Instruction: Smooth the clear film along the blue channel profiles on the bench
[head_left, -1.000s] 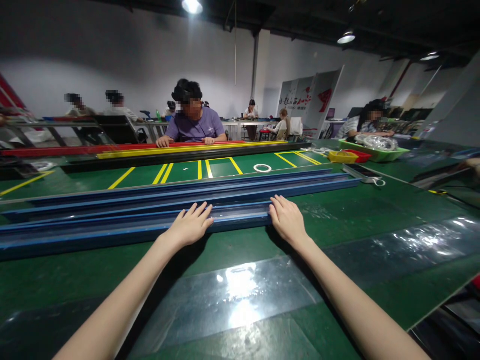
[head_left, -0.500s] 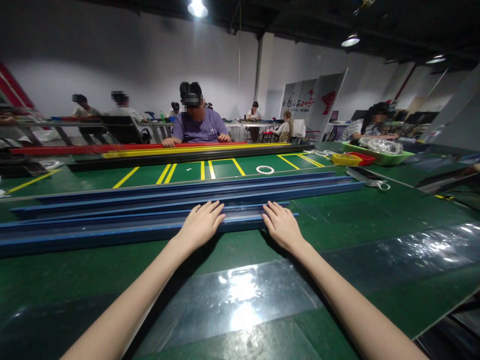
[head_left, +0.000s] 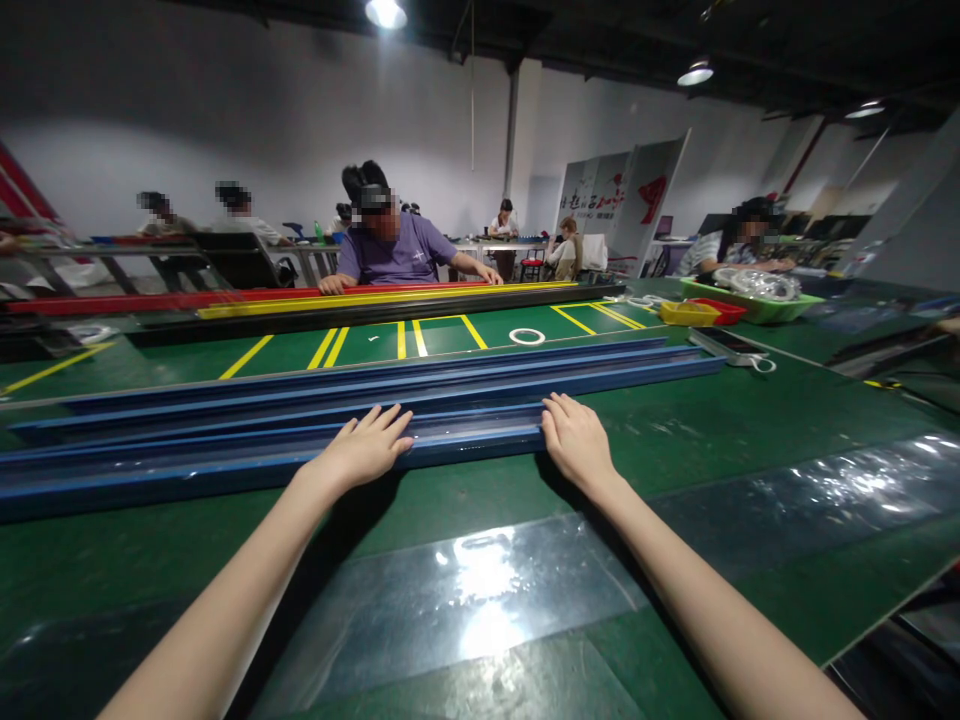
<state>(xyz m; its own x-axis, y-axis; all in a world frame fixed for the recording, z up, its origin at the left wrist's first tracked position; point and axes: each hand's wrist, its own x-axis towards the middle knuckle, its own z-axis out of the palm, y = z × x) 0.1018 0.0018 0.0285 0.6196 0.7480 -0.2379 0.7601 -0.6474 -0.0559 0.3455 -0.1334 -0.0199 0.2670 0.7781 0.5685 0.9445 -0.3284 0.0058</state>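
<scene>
A long blue plastic channel (head_left: 480,438) lies on the green table in front of me, the closest of several. My left hand (head_left: 367,445) rests palm down across its upper side, fingers spread. At the channel's right end is my right hand (head_left: 576,440), fingers stretched and close together, the tips against the end. The underside of both hands is hidden. Behind this channel, more blue channels (head_left: 637,378) lie roughly parallel to it.
Clear plastic sheeting (head_left: 450,590) covers part of the near table. Farther off are a white ring (head_left: 527,337), a phone-like device (head_left: 726,346), a yellow tray (head_left: 688,313) and a green basin (head_left: 780,308). Across the table sits a person (head_left: 397,245) behind red, yellow and black strips.
My left hand has slid left along the channel. A narrow blue end that stuck out past my right hand no longer shows; that hand is now at the channel's end.
</scene>
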